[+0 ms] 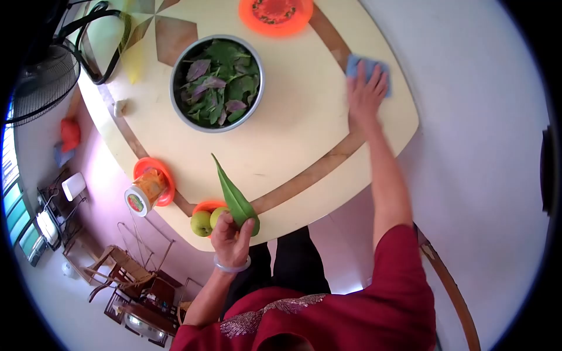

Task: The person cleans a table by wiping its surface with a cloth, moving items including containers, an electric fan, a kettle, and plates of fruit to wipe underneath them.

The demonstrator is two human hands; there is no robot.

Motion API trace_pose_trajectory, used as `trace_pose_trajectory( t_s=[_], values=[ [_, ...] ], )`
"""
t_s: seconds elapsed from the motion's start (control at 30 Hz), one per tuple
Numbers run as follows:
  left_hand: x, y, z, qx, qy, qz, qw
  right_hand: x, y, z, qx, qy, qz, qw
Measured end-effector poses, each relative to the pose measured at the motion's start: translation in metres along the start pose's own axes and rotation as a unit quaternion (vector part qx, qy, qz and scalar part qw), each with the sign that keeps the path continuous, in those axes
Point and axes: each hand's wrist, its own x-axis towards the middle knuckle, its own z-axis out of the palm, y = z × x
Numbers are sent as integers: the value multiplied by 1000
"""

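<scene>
My left hand (233,241) is closed around the lower end of a long, pointed green leaf (234,199), thumb along its side. The leaf's narrow tip points up and away, over the near edge of the table. Just behind that hand, green round fruits (202,223) sit in an orange dish (209,206), partly covered by my fingers. Far to the right, my right hand (367,93) lies flat on a folded blue cloth (387,69), fingers stretched out and pressing it against the tabletop.
A metal bowl (261,88) of green and purple leaves stands on the table (293,158). An orange plate (249,22) of cut red fruit is beyond it. A lidded jar (137,200) rests on an orange dish (170,175) at left. A fan (50,82) stands at upper left.
</scene>
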Motion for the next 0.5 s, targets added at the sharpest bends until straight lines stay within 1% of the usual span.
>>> trace_pose_trajectory(
  t_s=[0.03,0.07,0.13,0.17,0.23,0.27,0.33,0.37,0.4,0.47,0.5],
  values=[
    [3,0,3,-1,-15,9,1000,-29,-12,-10,5,-3,-28,1000],
    [4,3,9,-21,-16,3,1000,-61,-28,-35,17,-35,-57,998],
    [4,9,19,-55,-18,-14,998,-131,-54,-79,72,-160,-87,981],
    [6,11,20,-40,-27,-11,999,-166,-61,-93,102,-169,-121,973],
    [8,12,17,-3,-39,-4,999,-195,-64,-113,150,-253,-152,944],
    [11,21,17,18,-35,4,999,-179,-63,-102,130,-219,-145,956],
    [15,11,7,67,-25,21,997,-125,-52,-72,93,-161,-129,974],
    [16,6,4,90,-22,26,995,-78,-48,-60,82,-129,-99,983],
    [17,7,7,16,3,-28,999,-35,-41,-37,64,-65,-81,992],
    [22,0,9,56,15,3,998,43,-38,-2,30,-60,-19,998],
    [21,-2,9,77,22,13,997,61,-42,4,22,-67,17,997]
  ],
)
